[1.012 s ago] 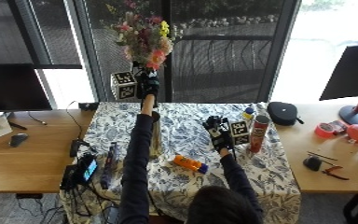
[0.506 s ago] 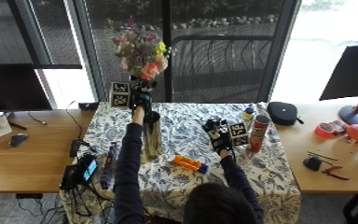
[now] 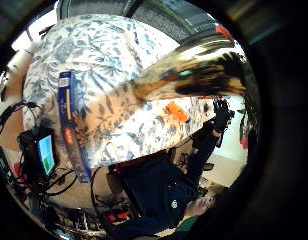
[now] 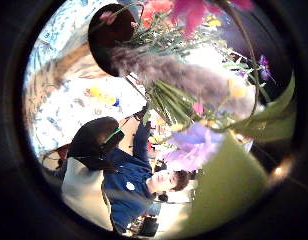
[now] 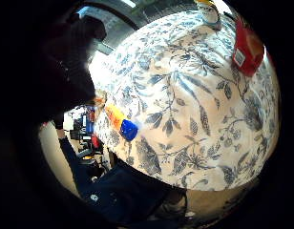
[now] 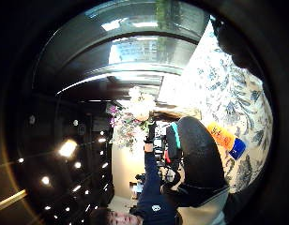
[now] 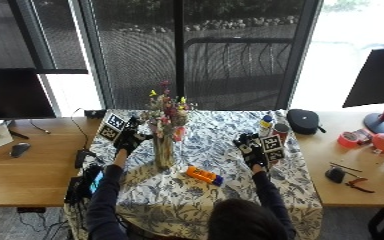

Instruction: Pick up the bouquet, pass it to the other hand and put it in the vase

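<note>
- The mixed pink-and-yellow flower bouquet [image 7: 165, 107] stands in the tall brassy metal vase [image 7: 163, 150], mid-left on the floral-clothed table [image 7: 245, 190]: placement looks done.
- Left hand [image 7: 127, 139] sits just left of the flowers; whether its fingers grip, I cannot tell.
- Right hand [image 7: 250, 150] hovers far right, fingers relaxed, holding nothing.

A table draped in a white cloth with a blue floral print [image 7: 198, 200] fills the lower middle of the outside view, flanked by wooden desks [image 7: 25, 170] left and right. A brass-coloured vase [image 7: 163, 152] stands upright left of the cloth's centre. An orange bottle with a blue cap [image 7: 204, 176] lies on its side just below centre. Toward the upper right of the cloth stand a white bottle with a blue and yellow top [image 7: 266, 125] and a red can [image 7: 280, 132]. A long blue box [image 3: 71, 125] lies along the cloth's left edge.
</note>
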Available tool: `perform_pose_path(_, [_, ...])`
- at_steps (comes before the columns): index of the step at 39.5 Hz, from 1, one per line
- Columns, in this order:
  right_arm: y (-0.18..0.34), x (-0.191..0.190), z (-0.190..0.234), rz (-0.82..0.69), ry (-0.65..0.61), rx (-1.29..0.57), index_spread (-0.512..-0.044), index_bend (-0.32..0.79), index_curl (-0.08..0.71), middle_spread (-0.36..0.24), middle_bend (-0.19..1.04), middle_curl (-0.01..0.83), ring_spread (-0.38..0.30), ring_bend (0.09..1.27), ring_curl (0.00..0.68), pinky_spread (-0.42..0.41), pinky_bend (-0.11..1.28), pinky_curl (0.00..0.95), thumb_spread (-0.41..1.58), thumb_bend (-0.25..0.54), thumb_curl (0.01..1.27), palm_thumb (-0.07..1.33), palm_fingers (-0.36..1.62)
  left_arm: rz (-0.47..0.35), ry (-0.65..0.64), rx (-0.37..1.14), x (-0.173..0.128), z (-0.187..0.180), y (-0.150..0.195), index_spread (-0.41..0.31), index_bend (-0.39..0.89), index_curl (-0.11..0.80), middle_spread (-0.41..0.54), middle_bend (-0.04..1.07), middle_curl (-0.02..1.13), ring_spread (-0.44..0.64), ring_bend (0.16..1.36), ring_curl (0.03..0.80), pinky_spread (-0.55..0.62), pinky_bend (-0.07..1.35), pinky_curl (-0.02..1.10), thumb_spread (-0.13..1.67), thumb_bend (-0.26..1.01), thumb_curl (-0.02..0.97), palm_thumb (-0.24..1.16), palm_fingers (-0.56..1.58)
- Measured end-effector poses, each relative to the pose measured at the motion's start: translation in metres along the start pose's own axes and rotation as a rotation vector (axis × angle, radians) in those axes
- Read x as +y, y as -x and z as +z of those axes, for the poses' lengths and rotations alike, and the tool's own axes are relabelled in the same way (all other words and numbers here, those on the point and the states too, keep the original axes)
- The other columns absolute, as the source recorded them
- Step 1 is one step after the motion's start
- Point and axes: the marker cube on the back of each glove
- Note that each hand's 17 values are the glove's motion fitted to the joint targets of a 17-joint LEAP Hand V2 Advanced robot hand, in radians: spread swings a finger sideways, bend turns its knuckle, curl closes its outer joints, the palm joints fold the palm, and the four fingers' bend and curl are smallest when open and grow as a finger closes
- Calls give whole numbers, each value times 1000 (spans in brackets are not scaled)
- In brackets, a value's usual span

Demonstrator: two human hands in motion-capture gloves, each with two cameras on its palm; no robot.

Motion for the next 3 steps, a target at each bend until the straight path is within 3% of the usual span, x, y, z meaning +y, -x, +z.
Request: perform_pose_path(3, [-21,-17,1,59,-21,39,-252,118,270,-95,204,416,-109,348,356,211,266,351,1142,-18,384,636,692,-4,-17,-6,9,-9,-6,105,59,394,296,186,398,413,519,320,488,345,374,852,-23,343,525,-103])
